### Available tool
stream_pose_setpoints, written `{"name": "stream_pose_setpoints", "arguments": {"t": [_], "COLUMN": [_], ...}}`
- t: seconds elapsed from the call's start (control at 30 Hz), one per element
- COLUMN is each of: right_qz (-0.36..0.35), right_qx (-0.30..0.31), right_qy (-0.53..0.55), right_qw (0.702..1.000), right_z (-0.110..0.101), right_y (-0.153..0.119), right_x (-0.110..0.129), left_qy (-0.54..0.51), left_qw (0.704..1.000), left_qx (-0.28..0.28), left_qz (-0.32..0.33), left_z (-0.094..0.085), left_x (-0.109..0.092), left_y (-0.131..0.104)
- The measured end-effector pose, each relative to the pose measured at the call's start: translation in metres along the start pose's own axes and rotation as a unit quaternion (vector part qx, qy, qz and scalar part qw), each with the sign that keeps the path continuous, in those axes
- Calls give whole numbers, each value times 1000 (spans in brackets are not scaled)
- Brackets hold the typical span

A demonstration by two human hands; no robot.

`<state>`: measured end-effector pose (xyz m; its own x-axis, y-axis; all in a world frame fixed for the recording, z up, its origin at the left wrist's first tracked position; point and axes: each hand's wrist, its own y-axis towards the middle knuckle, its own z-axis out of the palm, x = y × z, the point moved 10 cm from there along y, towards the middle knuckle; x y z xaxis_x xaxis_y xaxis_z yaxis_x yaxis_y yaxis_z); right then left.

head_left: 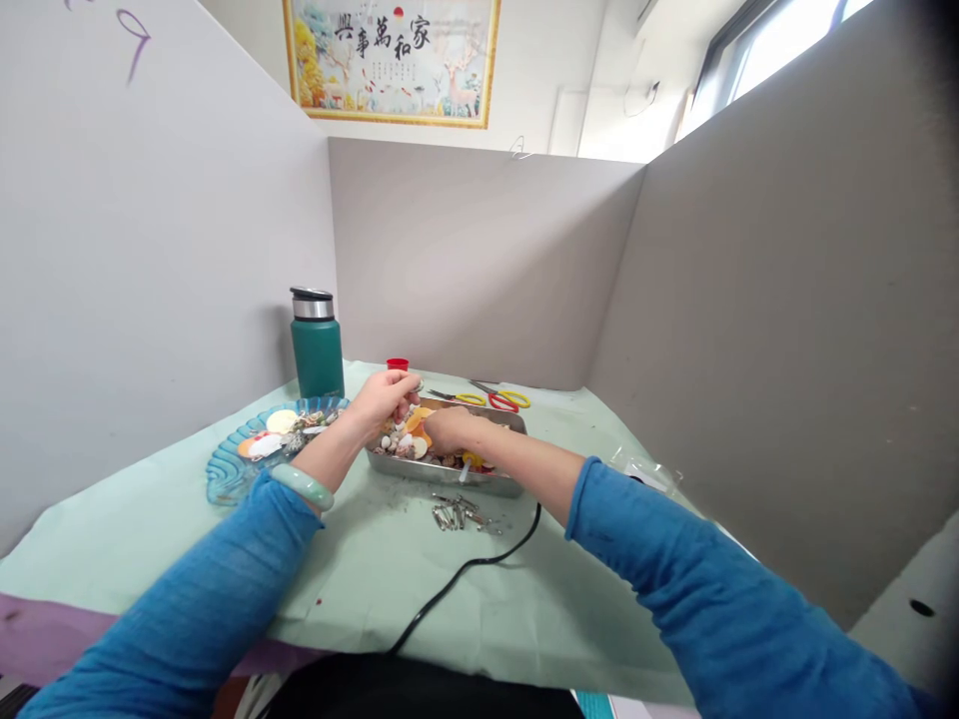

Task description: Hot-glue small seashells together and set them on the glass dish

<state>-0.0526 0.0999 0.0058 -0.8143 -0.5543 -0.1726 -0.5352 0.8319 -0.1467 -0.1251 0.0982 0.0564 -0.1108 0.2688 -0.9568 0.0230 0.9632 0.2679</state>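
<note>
A metal tray (442,473) holds many seashells, orange, white and brown. Over its left end is my left hand (386,399), with thumb and fingers pinched together; a small pale piece seems to show at the fingertips, too small to name. My right hand (450,429) reaches down into the shells in the middle of the tray, and its fingers are mostly hidden. To the left, beside my left forearm, a blue scalloped dish (223,469) carries more shells. Several small metal bits (459,513) lie on the cloth in front of the tray.
A green bottle (318,358) stands behind the dish. Beyond the tray are a red cup (398,364), yellow-handled scissors (471,398) and scissors with red and yellow handles (509,400). A black cable (469,565) crosses the cloth. Grey panels (479,260) enclose three sides; clear plastic (651,471) lies right.
</note>
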Motion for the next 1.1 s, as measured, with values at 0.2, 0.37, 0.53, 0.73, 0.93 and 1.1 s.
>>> {"name": "stream_pose_setpoints", "arguments": {"t": [0.2, 0.37, 0.53, 0.73, 0.93, 1.1], "right_qz": [-12, -10, -3, 15, 14, -26], "right_qx": [-32, -42, -28, -44, -33, -13], "right_qy": [44, 59, 8, -34, -50, -40], "right_qw": [998, 997, 1000, 998, 998, 999], "right_z": [-14, -21, -3, -9, -8, 0], "right_y": [-5, -5, 3, 11, 12, 6], "right_x": [-8, -21, -9, -15, -21, -8], "left_qy": [-2, -4, -8, 3, 1, 5], "left_qw": [1000, 1000, 1000, 1000, 1000, 1000], "left_qx": [-3, -6, -2, -7, -8, -9], "left_qz": [2, 4, 7, 4, -3, -4], "left_z": [1, -1, 0, 3, 4, 4], "left_x": [-2, 0, 0, -4, -7, -5], "left_y": [-4, -2, 0, -5, -8, -6]}}
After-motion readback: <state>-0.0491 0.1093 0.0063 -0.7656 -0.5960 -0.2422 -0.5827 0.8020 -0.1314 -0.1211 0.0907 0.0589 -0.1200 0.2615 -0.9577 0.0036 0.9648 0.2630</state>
